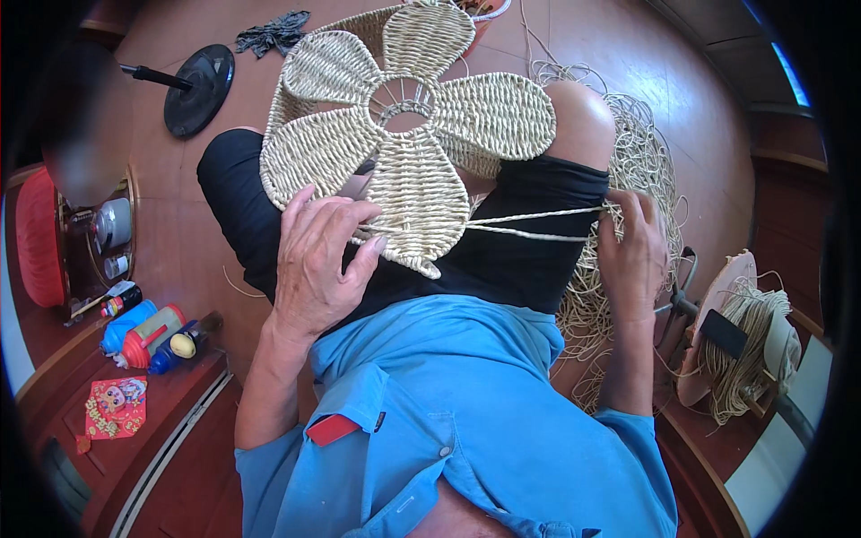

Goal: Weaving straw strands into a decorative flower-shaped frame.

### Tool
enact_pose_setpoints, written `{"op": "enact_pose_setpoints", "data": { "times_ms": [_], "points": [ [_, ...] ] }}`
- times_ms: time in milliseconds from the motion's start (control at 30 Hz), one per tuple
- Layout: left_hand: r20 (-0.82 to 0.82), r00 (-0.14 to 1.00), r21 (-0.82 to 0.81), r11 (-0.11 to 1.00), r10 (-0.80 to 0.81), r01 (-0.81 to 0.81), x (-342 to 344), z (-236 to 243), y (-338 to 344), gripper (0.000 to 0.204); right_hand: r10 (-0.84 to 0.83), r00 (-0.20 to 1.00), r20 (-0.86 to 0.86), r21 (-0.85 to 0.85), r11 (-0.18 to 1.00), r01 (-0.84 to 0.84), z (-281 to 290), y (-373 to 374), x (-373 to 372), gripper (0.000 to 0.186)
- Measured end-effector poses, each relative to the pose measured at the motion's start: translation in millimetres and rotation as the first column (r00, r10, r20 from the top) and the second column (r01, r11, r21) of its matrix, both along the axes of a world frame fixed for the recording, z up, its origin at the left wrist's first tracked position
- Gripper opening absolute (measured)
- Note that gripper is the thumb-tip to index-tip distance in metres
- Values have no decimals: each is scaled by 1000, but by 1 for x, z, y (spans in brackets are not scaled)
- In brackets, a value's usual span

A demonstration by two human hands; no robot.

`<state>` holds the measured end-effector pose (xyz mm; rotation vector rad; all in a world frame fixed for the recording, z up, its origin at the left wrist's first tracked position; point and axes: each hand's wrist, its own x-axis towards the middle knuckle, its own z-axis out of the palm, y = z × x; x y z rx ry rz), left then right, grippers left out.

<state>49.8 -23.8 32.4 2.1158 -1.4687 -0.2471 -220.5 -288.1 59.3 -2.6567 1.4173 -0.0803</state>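
Looking down past the blue shirt (484, 377), I see my left grip (318, 255) spread against the lower petal (417, 202) of a woven flower basket (409, 141), though I cannot tell whether it pinches the edge, while my right grip (637, 242) is clenched on two strands of cord (538, 215) reaching to that petal. The basket sits over the black shorts (574, 193); beyond, a cord heap (641, 148) and a round black base (202, 94) lie on the floor (157, 202).

A crumpled dark cloth (273, 34) and a round black stand (203, 97) sit on the floor (184, 211); at left, several bottles (161, 333) cluster near a red card (117, 420).
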Motion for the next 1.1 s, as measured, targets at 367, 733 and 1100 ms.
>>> {"op": "enact_pose_setpoints", "data": {
  "times_ms": [367,733,1100],
  "points": [
    [-5,1000,25,1000,7,-7,-2,1,-1,33,423,767,483,217,791,-573,-36,57,65,22],
    [26,999,8,1000,21,-21,0,11,-5,30,250,836,489,167,914,-371,-28,23,22,7],
    [47,982,-154,970,-182,187,-43,3,-65,23,-418,476,774,342,908,242,-27,-137,-127,14]
  ]
}}
